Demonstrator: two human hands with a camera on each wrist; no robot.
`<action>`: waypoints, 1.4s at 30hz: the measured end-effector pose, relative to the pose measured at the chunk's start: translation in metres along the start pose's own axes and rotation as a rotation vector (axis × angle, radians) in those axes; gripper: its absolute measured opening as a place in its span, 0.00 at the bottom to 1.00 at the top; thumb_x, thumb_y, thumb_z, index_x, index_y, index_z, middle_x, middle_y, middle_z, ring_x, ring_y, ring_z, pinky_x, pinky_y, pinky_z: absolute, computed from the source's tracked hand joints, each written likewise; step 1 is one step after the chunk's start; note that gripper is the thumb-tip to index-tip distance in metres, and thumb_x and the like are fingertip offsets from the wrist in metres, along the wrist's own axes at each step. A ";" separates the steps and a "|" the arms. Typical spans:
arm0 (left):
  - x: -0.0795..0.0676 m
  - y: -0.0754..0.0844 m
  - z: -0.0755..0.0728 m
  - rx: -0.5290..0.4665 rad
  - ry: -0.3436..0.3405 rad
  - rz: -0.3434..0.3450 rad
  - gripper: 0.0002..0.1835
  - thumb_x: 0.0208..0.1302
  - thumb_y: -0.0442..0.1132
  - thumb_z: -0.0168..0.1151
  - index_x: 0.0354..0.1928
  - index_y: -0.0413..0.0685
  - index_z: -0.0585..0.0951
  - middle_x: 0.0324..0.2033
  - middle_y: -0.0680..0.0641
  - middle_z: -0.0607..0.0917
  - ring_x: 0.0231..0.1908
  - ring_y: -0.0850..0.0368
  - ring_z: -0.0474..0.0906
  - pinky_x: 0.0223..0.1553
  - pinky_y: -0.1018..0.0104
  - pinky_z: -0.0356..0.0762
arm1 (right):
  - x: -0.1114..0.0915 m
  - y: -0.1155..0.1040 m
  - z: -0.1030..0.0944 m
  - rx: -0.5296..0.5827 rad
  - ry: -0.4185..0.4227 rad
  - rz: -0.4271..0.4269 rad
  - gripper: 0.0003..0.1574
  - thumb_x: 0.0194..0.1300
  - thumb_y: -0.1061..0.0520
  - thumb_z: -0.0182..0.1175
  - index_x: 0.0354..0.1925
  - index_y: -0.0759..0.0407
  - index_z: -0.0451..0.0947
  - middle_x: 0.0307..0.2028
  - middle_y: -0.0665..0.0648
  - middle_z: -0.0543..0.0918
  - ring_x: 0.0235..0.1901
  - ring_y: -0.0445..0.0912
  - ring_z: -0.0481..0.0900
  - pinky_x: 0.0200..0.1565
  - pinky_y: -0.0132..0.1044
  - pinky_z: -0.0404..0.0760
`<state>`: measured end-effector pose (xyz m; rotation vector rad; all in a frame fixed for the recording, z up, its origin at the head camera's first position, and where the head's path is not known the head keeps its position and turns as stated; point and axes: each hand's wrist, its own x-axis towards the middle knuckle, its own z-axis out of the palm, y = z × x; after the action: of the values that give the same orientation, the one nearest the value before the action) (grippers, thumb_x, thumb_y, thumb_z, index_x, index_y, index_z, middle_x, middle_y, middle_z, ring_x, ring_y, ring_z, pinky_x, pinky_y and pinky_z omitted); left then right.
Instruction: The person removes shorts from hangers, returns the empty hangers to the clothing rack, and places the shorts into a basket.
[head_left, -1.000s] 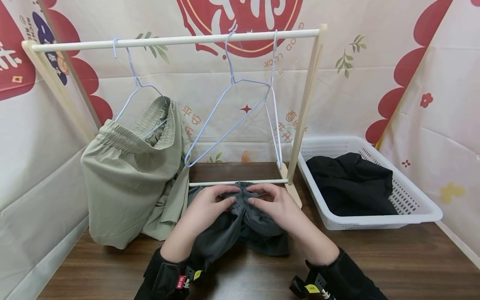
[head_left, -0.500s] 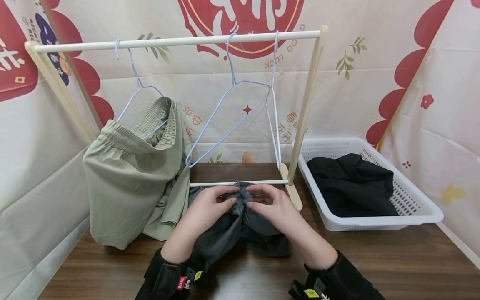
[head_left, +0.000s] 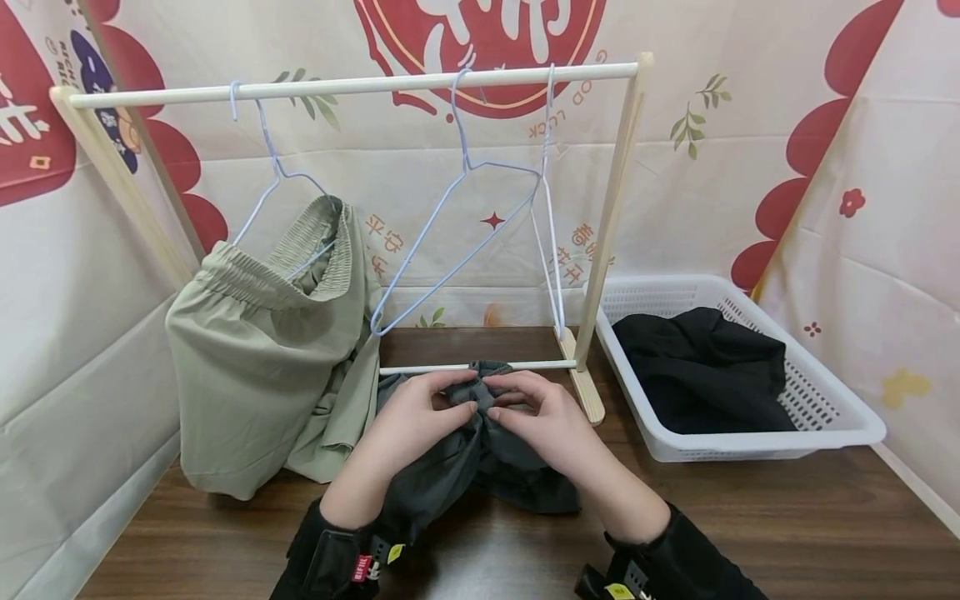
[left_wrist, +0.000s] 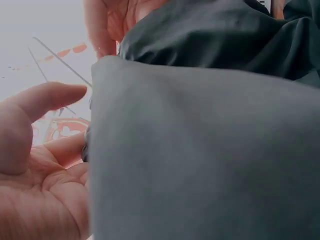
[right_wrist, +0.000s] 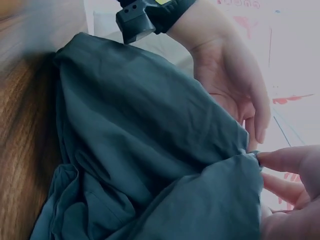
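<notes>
In the head view, the dark grey garment (head_left: 517, 479) sits on the brown bench (head_left: 247, 546), in front of the wooden rack (head_left: 360, 86), its top gathered between two hands. The left hand (head_left: 420, 421) pinches one side of the gathers between thumb and fingers; the right hand (head_left: 547, 421) pinches the other side — the fingertips of the two nearly meet. On the rack's top rail, a blue hanger (head_left: 277, 167) carries light green shorts (head_left: 270, 392) at the left, with a second blue hanger (head_left: 461, 129) and a white hanger (head_left: 553, 250) towards the right. Beside the rack, black cloth (head_left: 705, 371) lies in a white basket (head_left: 840, 436).

In the left wrist view, grey fabric fills much of the frame, and the near thumb reaches its edge; the other fingertips are partly hidden behind it.

In the right wrist view, the near thumb presses the garment's bunched edge — the far hand's fingers reach behind the cloth, so their grip cannot be told there.
</notes>
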<state>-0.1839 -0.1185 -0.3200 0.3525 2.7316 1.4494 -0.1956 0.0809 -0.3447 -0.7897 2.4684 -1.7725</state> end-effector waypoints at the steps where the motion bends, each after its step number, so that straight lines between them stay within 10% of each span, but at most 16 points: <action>1: 0.000 0.000 0.000 0.005 0.002 0.004 0.21 0.65 0.38 0.64 0.60 0.51 0.79 0.49 0.48 0.83 0.34 0.60 0.79 0.35 0.62 0.76 | 0.000 0.000 0.001 0.000 0.000 0.000 0.24 0.64 0.65 0.63 0.59 0.59 0.78 0.55 0.58 0.77 0.49 0.50 0.80 0.47 0.38 0.80; 19: 0.001 -0.002 0.010 0.175 -0.110 0.098 0.22 0.69 0.33 0.59 0.64 0.47 0.76 0.19 0.52 0.73 0.16 0.59 0.65 0.21 0.65 0.65 | 0.001 0.001 0.000 -0.150 -0.021 0.014 0.05 0.66 0.60 0.64 0.35 0.55 0.76 0.43 0.53 0.74 0.42 0.47 0.79 0.43 0.42 0.79; 27: 0.000 -0.002 0.011 0.152 -0.161 0.145 0.30 0.63 0.45 0.65 0.66 0.45 0.73 0.48 0.48 0.81 0.34 0.58 0.76 0.35 0.62 0.74 | -0.001 -0.002 0.000 -0.135 0.004 0.037 0.03 0.67 0.57 0.63 0.36 0.53 0.77 0.45 0.53 0.75 0.42 0.47 0.79 0.42 0.43 0.78; 32: 0.001 -0.002 0.011 0.174 -0.080 0.117 0.32 0.59 0.52 0.70 0.64 0.48 0.76 0.56 0.49 0.80 0.51 0.55 0.77 0.48 0.56 0.76 | -0.003 -0.006 0.002 -0.024 -0.047 0.034 0.12 0.74 0.53 0.54 0.48 0.56 0.80 0.50 0.55 0.74 0.46 0.48 0.78 0.47 0.43 0.78; 42: 0.002 -0.005 0.005 0.233 0.027 0.046 0.31 0.58 0.33 0.70 0.65 0.49 0.74 0.53 0.44 0.81 0.39 0.54 0.79 0.39 0.58 0.75 | -0.003 -0.005 0.002 0.078 -0.140 0.035 0.18 0.73 0.54 0.54 0.56 0.60 0.77 0.55 0.59 0.75 0.51 0.52 0.79 0.52 0.44 0.77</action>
<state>-0.1860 -0.1169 -0.3269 0.4078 2.9392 1.1537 -0.1906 0.0796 -0.3421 -0.8284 2.2967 -1.7271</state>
